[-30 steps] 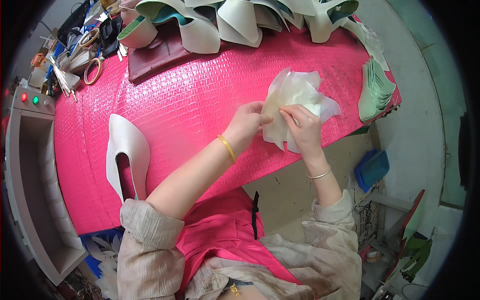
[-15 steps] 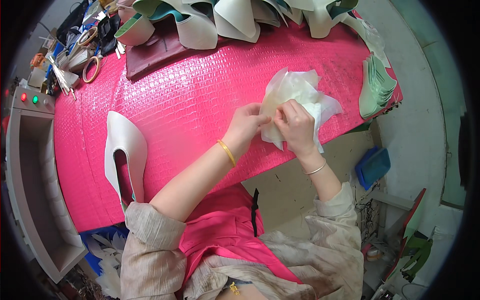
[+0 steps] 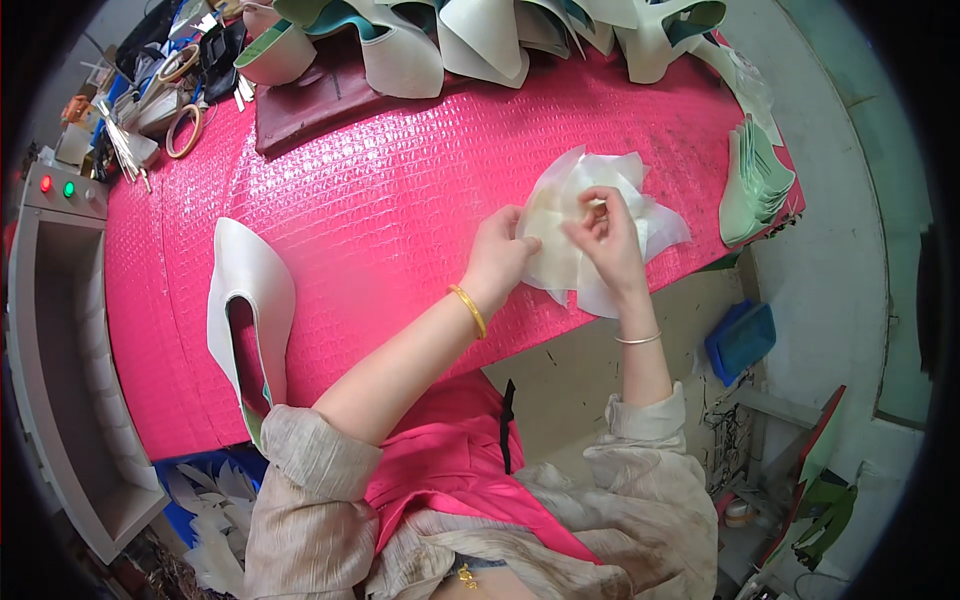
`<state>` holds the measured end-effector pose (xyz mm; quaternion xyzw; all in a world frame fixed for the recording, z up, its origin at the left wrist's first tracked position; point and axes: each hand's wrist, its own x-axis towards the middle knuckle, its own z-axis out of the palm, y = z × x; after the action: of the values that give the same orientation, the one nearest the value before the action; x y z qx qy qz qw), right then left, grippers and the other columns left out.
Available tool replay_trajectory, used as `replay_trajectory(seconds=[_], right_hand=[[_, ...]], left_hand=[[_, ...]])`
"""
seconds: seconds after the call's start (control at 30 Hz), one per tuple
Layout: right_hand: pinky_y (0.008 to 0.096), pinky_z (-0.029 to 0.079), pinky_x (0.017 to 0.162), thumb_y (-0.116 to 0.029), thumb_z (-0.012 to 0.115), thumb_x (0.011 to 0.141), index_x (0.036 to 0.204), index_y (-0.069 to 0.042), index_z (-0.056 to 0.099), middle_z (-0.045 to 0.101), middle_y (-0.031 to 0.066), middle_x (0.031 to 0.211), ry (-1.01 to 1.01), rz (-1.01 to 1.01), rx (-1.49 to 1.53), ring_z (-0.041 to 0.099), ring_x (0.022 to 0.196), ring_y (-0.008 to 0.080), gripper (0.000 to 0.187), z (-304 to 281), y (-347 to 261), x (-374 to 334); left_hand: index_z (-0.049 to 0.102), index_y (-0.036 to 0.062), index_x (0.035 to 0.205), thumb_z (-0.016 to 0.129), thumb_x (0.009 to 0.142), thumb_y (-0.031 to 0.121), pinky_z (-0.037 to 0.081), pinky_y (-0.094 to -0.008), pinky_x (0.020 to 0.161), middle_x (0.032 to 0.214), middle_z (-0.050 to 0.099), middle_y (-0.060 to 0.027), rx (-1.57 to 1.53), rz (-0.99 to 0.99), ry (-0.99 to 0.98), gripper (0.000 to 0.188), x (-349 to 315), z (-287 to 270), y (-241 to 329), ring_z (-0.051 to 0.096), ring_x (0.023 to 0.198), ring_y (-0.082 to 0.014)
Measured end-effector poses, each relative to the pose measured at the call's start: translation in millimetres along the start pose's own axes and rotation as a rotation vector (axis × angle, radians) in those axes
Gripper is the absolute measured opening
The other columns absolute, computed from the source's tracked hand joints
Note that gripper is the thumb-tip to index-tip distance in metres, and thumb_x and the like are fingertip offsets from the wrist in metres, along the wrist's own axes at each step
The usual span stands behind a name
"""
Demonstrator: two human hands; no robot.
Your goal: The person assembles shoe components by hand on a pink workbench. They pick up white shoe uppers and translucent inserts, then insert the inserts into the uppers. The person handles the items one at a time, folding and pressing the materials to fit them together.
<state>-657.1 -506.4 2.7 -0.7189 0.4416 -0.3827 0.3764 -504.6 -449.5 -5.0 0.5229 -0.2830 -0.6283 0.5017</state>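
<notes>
A loose stack of thin, whitish translucent sheets (image 3: 555, 245) with uneven edges lies fanned on the right part of the pink table. My left hand (image 3: 500, 252) grips its left edge, thumb on top and fingers partly hidden. Over the middle of the sheets hovers my right hand (image 3: 612, 238), fingers loosely curled and thumb apart from the index finger, with nothing visible between them. A white shoe upper (image 3: 250, 270) with a green lining rests at the table's left side.
The pink textured table cover (image 3: 400, 190) spreads before me. Along the back stand several white uppers (image 3: 480, 45) beside a dark red board (image 3: 310, 110). Folded pale green pieces (image 3: 755, 185) sit at the right corner. Tape rolls (image 3: 185, 132) lie back left, near a grey machine box (image 3: 60, 225).
My right hand has lifted off the sheets and its pinch has loosened. The sheets lie more spread out. My left hand keeps its hold on their edge.
</notes>
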Motion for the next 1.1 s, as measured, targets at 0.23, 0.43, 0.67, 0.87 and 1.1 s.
replay_trajectory(seconds=[0.23,0.43,0.67,0.87,1.1], right_hand=[[0.0212,0.041,0.057,-0.006,0.061,0.079,0.088,-0.001,0.049,0.055,0.0053,0.089,-0.005,-0.058,0.021,0.049,0.064,0.0086,0.016,-3.3,9.8,4.4],[0.0187,0.047,0.059,-0.01,0.052,0.087,0.079,-0.006,0.045,0.06,0.0112,0.098,0.394,0.045,0.612,0.055,0.07,0.0081,0.012,-23.1,13.6,19.4],[0.0164,0.03,0.052,-0.013,0.052,0.089,0.081,-0.007,0.045,0.055,-0.0003,0.074,0.292,0.054,0.444,0.038,0.06,0.0021,0.012,-28.1,41.6,26.7],[0.0178,0.031,0.052,-0.015,0.052,0.089,0.081,-0.007,0.047,0.045,-0.0043,0.066,0.477,-0.027,0.267,0.04,0.06,0.003,0.012,-31.1,38.7,41.7],[0.0307,0.049,0.059,-0.008,0.058,0.082,0.083,-0.002,0.048,0.054,0.0069,0.074,0.908,-0.287,0.246,0.056,0.069,0.0186,0.012,-133.1,-31.5,40.3]], left_hand=[[0.056,-0.0053,0.095,0.057,0.076,0.003,0.047,-0.031,0.067,0.084,0.063,-0.0125,0.152,0.119,0.08,0.021,5.7,-4.4,-13.3,0.06,0.075,-0.0184],[0.054,-0.0064,0.101,0.054,0.082,0.004,0.049,-0.029,0.069,0.087,0.062,-0.0123,0.091,0.102,0.047,0.022,11.1,-2.1,-26.8,0.061,0.075,-0.0187],[0.047,-0.0035,0.113,0.052,0.077,0.008,0.035,-0.0383,0.096,0.117,0.049,-0.0194,1.404,0.955,0.192,0.039,-20.7,46.9,22.5,0.043,0.114,-0.0308],[0.045,-0.0025,0.115,0.048,0.078,0.011,0.032,-0.038,0.099,0.127,0.042,-0.0162,1.452,0.834,0.017,0.039,11.5,49.0,-22.9,0.038,0.12,-0.0301],[0.05,-0.0016,0.111,0.049,0.077,0.01,0.036,-0.0376,0.095,0.126,0.044,-0.0135,1.444,0.624,-0.058,0.035,13.2,64.2,-9.2,0.04,0.119,-0.0278]])
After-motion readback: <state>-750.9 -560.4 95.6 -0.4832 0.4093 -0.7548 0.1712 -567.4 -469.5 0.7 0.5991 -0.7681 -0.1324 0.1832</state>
